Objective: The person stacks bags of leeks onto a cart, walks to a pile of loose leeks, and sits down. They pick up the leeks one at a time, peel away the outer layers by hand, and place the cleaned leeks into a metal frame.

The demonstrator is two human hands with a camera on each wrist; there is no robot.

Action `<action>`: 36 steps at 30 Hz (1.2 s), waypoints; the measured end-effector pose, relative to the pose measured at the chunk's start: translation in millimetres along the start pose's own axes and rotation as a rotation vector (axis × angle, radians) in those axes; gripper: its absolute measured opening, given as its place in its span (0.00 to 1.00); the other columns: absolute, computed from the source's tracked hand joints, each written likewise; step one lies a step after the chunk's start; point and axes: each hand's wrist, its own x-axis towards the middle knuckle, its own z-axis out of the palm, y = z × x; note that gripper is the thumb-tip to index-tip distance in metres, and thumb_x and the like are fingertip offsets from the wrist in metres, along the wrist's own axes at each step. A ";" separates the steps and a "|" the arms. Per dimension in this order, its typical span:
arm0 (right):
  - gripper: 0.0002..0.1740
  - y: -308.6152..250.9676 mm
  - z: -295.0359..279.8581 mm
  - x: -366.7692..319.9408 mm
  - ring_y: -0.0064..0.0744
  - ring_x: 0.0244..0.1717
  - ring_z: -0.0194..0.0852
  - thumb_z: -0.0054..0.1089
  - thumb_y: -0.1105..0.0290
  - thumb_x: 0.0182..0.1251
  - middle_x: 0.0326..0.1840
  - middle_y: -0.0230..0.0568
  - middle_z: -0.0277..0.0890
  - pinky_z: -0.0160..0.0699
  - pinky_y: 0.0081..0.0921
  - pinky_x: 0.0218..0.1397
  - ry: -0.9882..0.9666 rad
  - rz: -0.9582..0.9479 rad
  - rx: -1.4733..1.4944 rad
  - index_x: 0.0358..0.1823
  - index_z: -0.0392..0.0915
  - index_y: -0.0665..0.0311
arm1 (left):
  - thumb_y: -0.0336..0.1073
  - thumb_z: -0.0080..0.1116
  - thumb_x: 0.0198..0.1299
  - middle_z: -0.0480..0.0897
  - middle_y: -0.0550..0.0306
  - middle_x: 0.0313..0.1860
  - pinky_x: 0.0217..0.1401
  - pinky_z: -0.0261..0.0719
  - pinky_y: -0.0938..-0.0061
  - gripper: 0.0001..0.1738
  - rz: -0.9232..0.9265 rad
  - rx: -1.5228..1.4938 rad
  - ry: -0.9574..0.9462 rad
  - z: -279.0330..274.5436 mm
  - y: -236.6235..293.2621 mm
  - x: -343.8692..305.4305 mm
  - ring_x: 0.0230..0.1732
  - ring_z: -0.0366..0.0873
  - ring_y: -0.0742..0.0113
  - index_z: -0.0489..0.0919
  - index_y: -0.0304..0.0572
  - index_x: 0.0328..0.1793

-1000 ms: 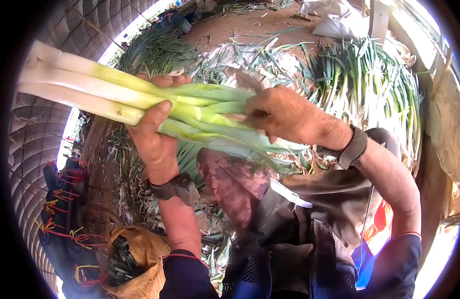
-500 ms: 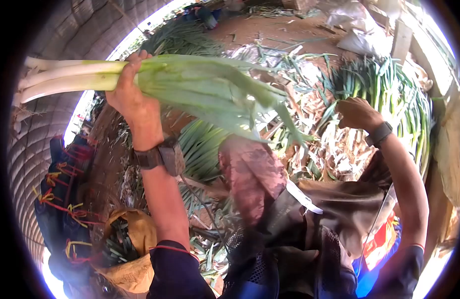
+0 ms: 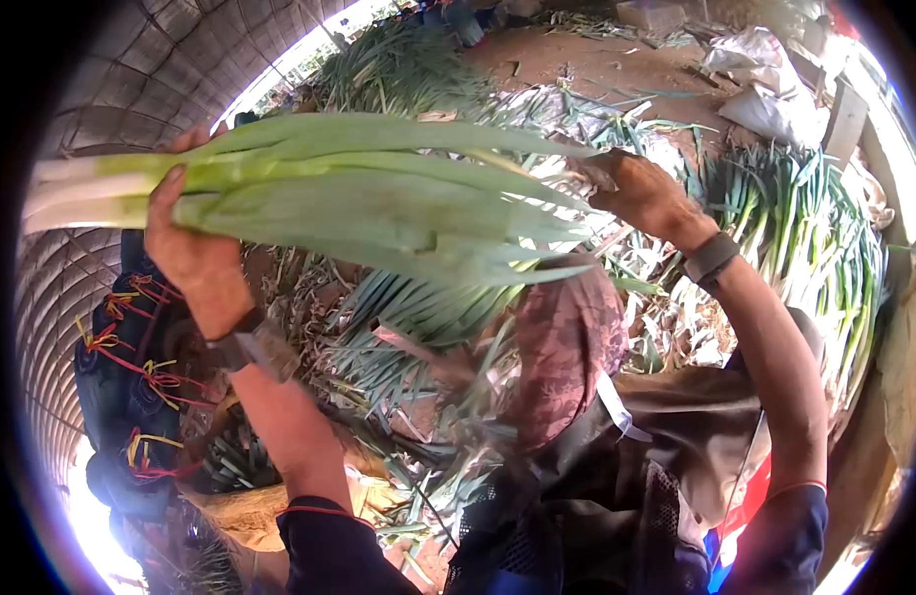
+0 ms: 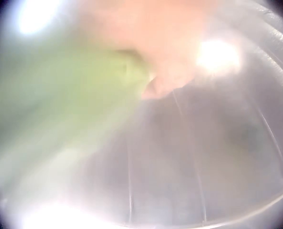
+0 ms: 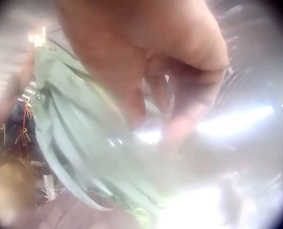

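Note:
In the head view, my left hand grips a bunch of leeks where the white stems turn green. The stems point left and the long leaves fan out to the right. Blurred, the same hand and green leaves fill much of the left wrist view. My right hand is at the leaf tips. Seen from the right wrist, its thumb and fingers are bent and apart, with the leaves close beside and below them.
A row of leeks lies at the right, and a green heap at the back left. Leaf scraps cover the floor before my knee. White sacks lie at the back right. An orange-brown sack stands at lower left.
The leeks and my left hand have shifted left. My right hand left the green stems, swung right over the scraps, and has now come back to the leaf tips.

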 end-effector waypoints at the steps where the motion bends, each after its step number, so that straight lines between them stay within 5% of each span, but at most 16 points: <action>1: 0.26 2.2 6.9 4.4 0.52 0.51 0.79 0.64 0.62 0.60 0.47 0.57 0.80 0.75 0.42 0.56 0.025 -0.049 0.008 0.57 0.76 0.67 | 0.33 0.56 0.57 0.76 0.34 0.58 0.72 0.67 0.48 0.25 0.007 -0.071 -0.029 -0.1 5.7 -2.5 0.63 0.73 0.40 0.72 0.24 0.59; 6: 0.27 28.7 15.6 6.5 0.52 0.49 0.79 0.63 0.60 0.60 0.47 0.54 0.80 0.76 0.41 0.56 -0.094 -0.062 -0.019 0.59 0.75 0.66 | 0.30 0.57 0.57 0.78 0.33 0.56 0.70 0.70 0.52 0.26 -0.059 0.176 0.069 -24.4 36.6 7.2 0.60 0.76 0.44 0.71 0.21 0.60; 10: 0.26 76.8 13.0 -4.8 0.46 0.52 0.79 0.70 0.65 0.56 0.49 0.52 0.80 0.76 0.36 0.55 -0.099 0.096 -0.112 0.56 0.78 0.64 | 0.27 0.65 0.52 0.83 0.41 0.47 0.55 0.81 0.64 0.24 0.201 0.870 0.204 -48.2 29.5 12.2 0.46 0.83 0.54 0.76 0.23 0.55; 12: 0.30 96.0 4.5 -5.4 0.50 0.60 0.74 0.65 0.56 0.57 0.53 0.52 0.79 0.71 0.37 0.65 -0.262 0.227 -0.098 0.59 0.77 0.63 | 0.33 0.67 0.53 0.85 0.49 0.44 0.53 0.81 0.68 0.21 0.355 1.784 0.315 -44.1 14.7 11.8 0.45 0.84 0.62 0.80 0.30 0.52; 13: 0.28 110.0 11.5 -6.7 0.46 0.52 0.81 0.66 0.59 0.57 0.52 0.53 0.80 0.80 0.36 0.55 -0.191 0.110 -0.181 0.58 0.77 0.64 | 0.34 0.66 0.54 0.86 0.49 0.43 0.52 0.82 0.65 0.26 0.291 1.659 0.242 -58.2 7.6 17.3 0.45 0.85 0.60 0.76 0.38 0.60; 14: 0.27 124.8 18.0 -3.6 0.40 0.36 0.86 0.70 0.65 0.58 0.49 0.52 0.81 0.83 0.33 0.41 -0.337 0.385 0.146 0.58 0.76 0.68 | 0.34 0.66 0.54 0.86 0.49 0.43 0.52 0.82 0.65 0.26 0.280 1.654 0.237 -73.3 -10.7 16.5 0.45 0.85 0.60 0.76 0.38 0.60; 16: 0.27 142.4 37.6 -6.3 0.36 0.35 0.86 0.70 0.65 0.59 0.52 0.51 0.81 0.85 0.30 0.39 -0.386 0.461 0.214 0.58 0.76 0.69 | 0.33 0.62 0.54 0.85 0.41 0.41 0.49 0.82 0.58 0.31 -0.001 2.287 -0.038 -73.1 -54.8 8.8 0.45 0.84 0.48 0.69 0.41 0.67; 18: 0.30 173.0 77.9 -7.8 0.35 0.37 0.85 0.71 0.62 0.59 0.55 0.50 0.80 0.85 0.30 0.34 -0.412 0.458 0.241 0.61 0.75 0.68 | 0.32 0.59 0.54 0.83 0.36 0.37 0.43 0.83 0.52 0.35 0.198 2.257 -0.338 -130.5 -104.8 -2.0 0.42 0.84 0.40 0.63 0.45 0.70; 20: 0.35 212.4 133.7 -13.0 0.37 0.38 0.85 0.71 0.61 0.60 0.53 0.51 0.80 0.85 0.32 0.30 -0.462 0.513 0.458 0.66 0.69 0.66 | 0.31 0.58 0.54 0.83 0.36 0.36 0.39 0.82 0.50 0.32 -0.280 2.352 -0.398 -119.5 -149.4 -24.4 0.39 0.84 0.39 0.65 0.43 0.68; 23: 0.48 193.9 170.9 -8.5 0.35 0.33 0.84 0.70 0.63 0.61 0.47 0.49 0.82 0.84 0.31 0.27 -0.432 0.711 0.730 0.76 0.50 0.68 | 0.28 0.60 0.53 0.83 0.37 0.36 0.38 0.82 0.48 0.29 -0.253 2.217 -0.573 -136.2 -207.5 -62.3 0.37 0.84 0.38 0.66 0.39 0.62; 24: 0.36 206.9 203.1 -11.9 0.34 0.31 0.84 0.68 0.58 0.63 0.42 0.46 0.82 0.82 0.27 0.24 -0.294 0.666 0.845 0.67 0.64 0.68 | 0.27 0.59 0.52 0.83 0.37 0.36 0.38 0.82 0.48 0.27 -0.372 2.147 -0.641 -135.8 -226.8 -70.4 0.36 0.83 0.38 0.67 0.37 0.59; 28: 0.61 199.9 269.3 26.5 0.48 0.45 0.83 0.67 0.43 0.58 0.52 0.61 0.79 0.82 0.37 0.46 -0.170 0.666 0.173 0.78 0.39 0.70 | 0.25 0.59 0.49 0.83 0.35 0.33 0.39 0.81 0.47 0.23 -0.475 1.959 -0.893 -115.6 -282.1 -94.4 0.35 0.83 0.35 0.66 0.34 0.52; 30: 0.69 192.5 283.9 48.4 0.51 0.38 0.83 0.70 0.49 0.57 0.39 0.60 0.82 0.79 0.42 0.44 -0.162 0.743 0.136 0.77 0.22 0.74 | 0.24 0.58 0.49 0.82 0.31 0.34 0.41 0.79 0.46 0.23 -0.695 1.894 -0.922 -96.6 -309.9 -96.1 0.37 0.82 0.33 0.66 0.33 0.52; 33: 0.57 203.4 291.2 61.5 0.51 0.36 0.83 0.68 0.50 0.60 0.36 0.58 0.82 0.79 0.41 0.42 -0.178 0.792 0.072 0.78 0.41 0.70 | 0.24 0.57 0.49 0.81 0.28 0.35 0.43 0.78 0.44 0.22 -0.786 1.755 -0.967 -77.5 -352.3 -94.9 0.39 0.80 0.29 0.65 0.34 0.51; 35: 0.29 235.6 303.4 48.6 0.49 0.30 0.83 0.62 0.57 0.65 0.32 0.55 0.82 0.80 0.39 0.37 -0.127 0.612 0.279 0.64 0.73 0.65 | 0.24 0.56 0.51 0.81 0.28 0.35 0.44 0.78 0.44 0.21 -0.776 1.697 -0.974 -63.8 -382.9 -91.9 0.40 0.80 0.29 0.65 0.33 0.51; 36: 0.11 225.9 285.2 39.7 0.53 0.33 0.81 0.55 0.67 0.65 0.30 0.51 0.81 0.79 0.43 0.40 -0.087 0.584 0.427 0.39 0.83 0.66 | 0.24 0.55 0.52 0.81 0.28 0.35 0.45 0.78 0.44 0.20 -0.766 1.649 -0.957 -56.5 -397.9 -92.3 0.40 0.80 0.29 0.66 0.33 0.51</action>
